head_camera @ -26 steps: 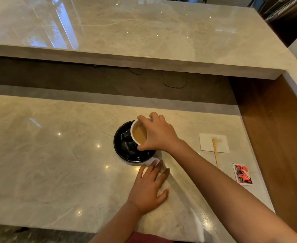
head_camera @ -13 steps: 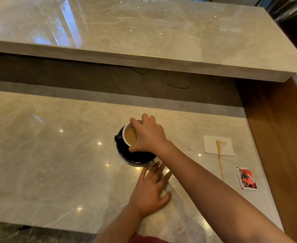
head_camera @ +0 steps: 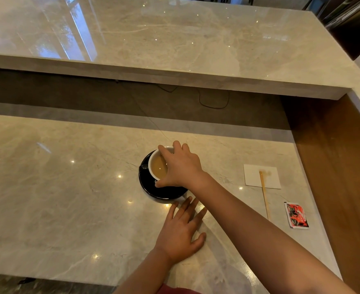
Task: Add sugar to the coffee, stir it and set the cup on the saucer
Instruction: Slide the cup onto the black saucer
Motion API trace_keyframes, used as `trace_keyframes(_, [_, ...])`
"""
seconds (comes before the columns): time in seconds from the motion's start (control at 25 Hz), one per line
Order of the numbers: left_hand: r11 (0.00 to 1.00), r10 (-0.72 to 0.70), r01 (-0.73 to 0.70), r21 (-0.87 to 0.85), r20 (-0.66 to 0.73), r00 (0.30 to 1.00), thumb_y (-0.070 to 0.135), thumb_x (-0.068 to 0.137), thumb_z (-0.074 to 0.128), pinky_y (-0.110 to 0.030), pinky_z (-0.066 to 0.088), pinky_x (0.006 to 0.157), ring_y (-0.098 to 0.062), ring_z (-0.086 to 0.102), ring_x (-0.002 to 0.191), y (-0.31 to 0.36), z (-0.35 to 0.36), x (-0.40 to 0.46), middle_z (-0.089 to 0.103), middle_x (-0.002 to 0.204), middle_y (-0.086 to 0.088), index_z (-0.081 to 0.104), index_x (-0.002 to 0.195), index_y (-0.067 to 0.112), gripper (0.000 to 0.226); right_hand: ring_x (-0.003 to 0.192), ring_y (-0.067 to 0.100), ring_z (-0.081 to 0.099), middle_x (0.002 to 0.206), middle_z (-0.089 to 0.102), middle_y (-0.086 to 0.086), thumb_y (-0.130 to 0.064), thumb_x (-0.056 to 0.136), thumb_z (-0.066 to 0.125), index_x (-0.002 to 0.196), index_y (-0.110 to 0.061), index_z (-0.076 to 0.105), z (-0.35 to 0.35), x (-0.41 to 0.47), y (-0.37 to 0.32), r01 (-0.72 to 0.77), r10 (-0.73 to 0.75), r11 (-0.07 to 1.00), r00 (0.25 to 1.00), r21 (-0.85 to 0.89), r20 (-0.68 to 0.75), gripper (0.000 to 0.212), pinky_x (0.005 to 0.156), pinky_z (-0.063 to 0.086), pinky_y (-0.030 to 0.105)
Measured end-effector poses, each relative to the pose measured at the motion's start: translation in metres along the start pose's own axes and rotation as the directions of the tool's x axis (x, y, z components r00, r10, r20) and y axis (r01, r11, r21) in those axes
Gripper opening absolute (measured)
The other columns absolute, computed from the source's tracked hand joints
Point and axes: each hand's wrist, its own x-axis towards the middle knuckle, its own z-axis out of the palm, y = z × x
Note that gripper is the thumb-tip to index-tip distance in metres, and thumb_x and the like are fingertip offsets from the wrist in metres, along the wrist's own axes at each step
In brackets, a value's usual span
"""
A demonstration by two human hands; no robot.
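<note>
Across the near marble counter [head_camera: 58, 198], w/ a raised marble ledge [head_camera: 175, 39] at the far side, sits a black saucer [head_camera: 164, 193]. On it a white cup [head_camera: 153, 158] of light-brown coffee [head_camera: 158, 168], right hand [head_camera: 180, 166] clasping its rim from above. Left hand [head_camera: 180, 232] lies flat, fingers spread, holding nothing, near the saucer. Right: napkin [head_camera: 270, 172], wooden stirrer [head_camera: 264, 194], red packet [head_camera: 297, 215].

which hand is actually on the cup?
The right hand, gripping the white cup by its rim from above, over the black saucer. The left hand just lies flat on the counter, near the saucer's edge.
</note>
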Motion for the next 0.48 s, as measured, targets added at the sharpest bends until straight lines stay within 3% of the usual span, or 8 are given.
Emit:
trace_keyframes(0.36, [1.0,-0.007,0.007,-0.004,0.016,1.0,0.051,0.09,0.039,-0.056,0.016,0.111,-0.023,0.014,0.141,-0.0007,0.0016,-0.0003,0.035,0.149,-0.008,0.034,0.14,0.026,0.056,0.12,0.034,0.035,0.138,0.032,0.013,-0.061,0.06,0.072,0.14,-0.028,0.017,-0.0008,-0.0032,0.0009,0.007,-0.007,1.0,1.0,-0.005,0.014,0.102,0.085,0.043,0.046])
trace_keyframes(0.48, [1.0,-0.013,0.012,0.013,0.02,1.0,0.052,0.09,0.037,-0.052,0.007,0.113,-0.021,0.008,0.141,-0.0018,0.0037,0.0002,0.031,0.151,-0.008,0.032,0.141,0.027,0.057,0.124,0.034,0.033,0.143,0.03,0.013,-0.065,0.064,0.066,0.14,-0.027,0.02,-0.0074,-0.0082,0.0042,-0.032,0.031,0.999,0.999,0.027,0.028,0.096,0.091,0.04,0.048])
